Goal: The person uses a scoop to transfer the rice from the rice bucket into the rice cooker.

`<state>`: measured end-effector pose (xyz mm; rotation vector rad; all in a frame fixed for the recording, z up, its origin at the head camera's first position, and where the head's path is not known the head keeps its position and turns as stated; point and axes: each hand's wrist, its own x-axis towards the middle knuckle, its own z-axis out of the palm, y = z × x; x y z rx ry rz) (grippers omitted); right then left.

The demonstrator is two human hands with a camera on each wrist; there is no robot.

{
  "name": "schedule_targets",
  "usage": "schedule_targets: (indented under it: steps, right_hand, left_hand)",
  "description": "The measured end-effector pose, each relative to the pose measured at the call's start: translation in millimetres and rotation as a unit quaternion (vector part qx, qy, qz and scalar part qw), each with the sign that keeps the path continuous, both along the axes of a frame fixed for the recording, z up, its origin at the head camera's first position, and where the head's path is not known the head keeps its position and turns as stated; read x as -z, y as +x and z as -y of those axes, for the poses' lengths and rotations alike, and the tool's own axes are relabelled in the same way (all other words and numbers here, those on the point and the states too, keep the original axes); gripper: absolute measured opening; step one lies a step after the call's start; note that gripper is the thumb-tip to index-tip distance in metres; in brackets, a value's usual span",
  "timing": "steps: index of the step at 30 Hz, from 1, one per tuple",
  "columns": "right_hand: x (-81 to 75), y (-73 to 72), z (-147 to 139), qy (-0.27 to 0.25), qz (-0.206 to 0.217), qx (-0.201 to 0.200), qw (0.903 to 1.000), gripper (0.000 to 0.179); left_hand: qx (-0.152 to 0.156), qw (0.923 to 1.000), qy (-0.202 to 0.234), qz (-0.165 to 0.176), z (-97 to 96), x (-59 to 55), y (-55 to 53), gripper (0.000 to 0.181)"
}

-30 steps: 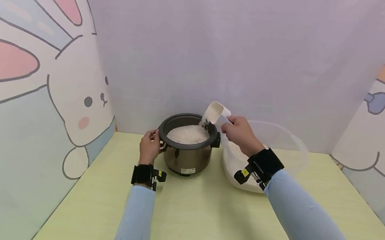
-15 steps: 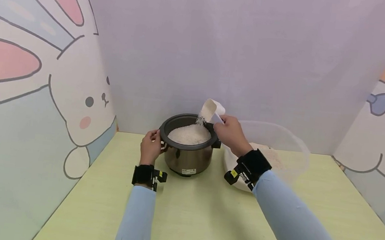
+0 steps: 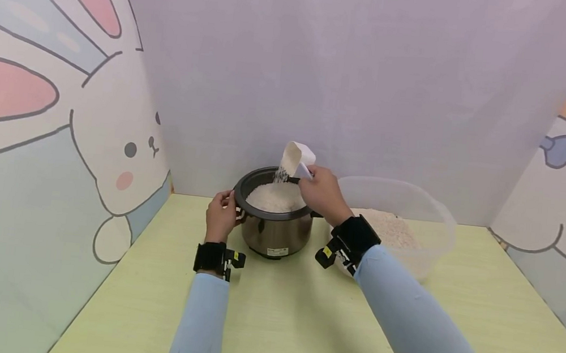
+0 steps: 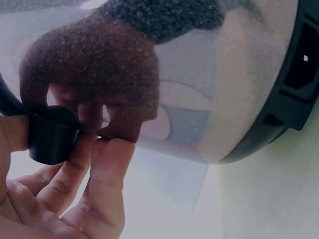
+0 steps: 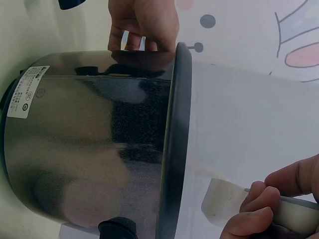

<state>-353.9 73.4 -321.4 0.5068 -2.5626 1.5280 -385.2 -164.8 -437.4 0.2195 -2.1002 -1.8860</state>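
Observation:
A brown metallic rice cooker (image 3: 275, 237) with a dark rim stands near the back wall. White rice (image 3: 273, 197) fills much of it. My left hand (image 3: 221, 216) holds the cooker's black side handle (image 4: 52, 137), thumb on one side and fingers curled beneath, some fingertips against the metal wall. Above the opening, my right hand (image 3: 326, 193) grips the handle of a white measuring scoop (image 3: 299, 156). The scoop is tilted to the left, and grains fall from its mouth onto the rice. In the right wrist view the scoop (image 5: 222, 201) shows beyond the cooker's rim.
A translucent plastic tub (image 3: 436, 228) stands right of the cooker, partly behind the right forearm, with more rice (image 3: 390, 228) inside. The tabletop (image 3: 269, 317) is pale yellow-green. Printed cartoon panels (image 3: 112, 143) flank it, and a plain lilac backdrop (image 3: 374, 83) rises behind.
My right hand has carried the scoop leftward over the cooker, still pouring; the falling rice lands farther left. More of the tub's rice shows. The left hand stays on the handle.

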Motion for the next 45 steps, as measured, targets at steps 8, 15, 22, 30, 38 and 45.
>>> schedule_targets:
  steps: [8, 15, 22, 30, 38, 45]
  right_hand:
    - [-0.8, 4.1, -2, 0.027, -0.024, -0.015, 0.9992, 0.031]
    - [-0.8, 5.5, -1, 0.062, -0.056, -0.028, 0.9961, 0.036]
    - [3.0, 2.4, 0, 0.13, -0.104, -0.042, 0.9852, 0.032]
    - [10.4, 3.0, 2, 0.181, -0.107, -0.065, 0.9756, 0.039]
    - [19.7, 4.9, 2, 0.222, -0.146, -0.073, 0.9613, 0.041]
    - [19.3, 8.7, -4, 0.285, -0.161, -0.07, 0.9422, 0.047]
  left_hand:
    - [0.006, 1.0, 0.0, 0.003, -1.4, 1.0, -0.5, 0.04]
    - [0.001, 1.0, -0.007, -0.004, -1.5, 0.7, -1.5, 0.04]
    - [0.002, 1.0, 0.001, -0.001, -0.9, 1.2, -1.5, 0.038]
    - [0.001, 1.0, -0.001, -0.002, -0.2, 1.1, -0.9, 0.039]
    - [0.0, 1.0, -0.007, 0.006, -0.1, 0.8, -2.3, 0.04]
    - [-0.001, 0.9999, -0.009, 0.006, 0.2, -0.4, -1.7, 0.041]
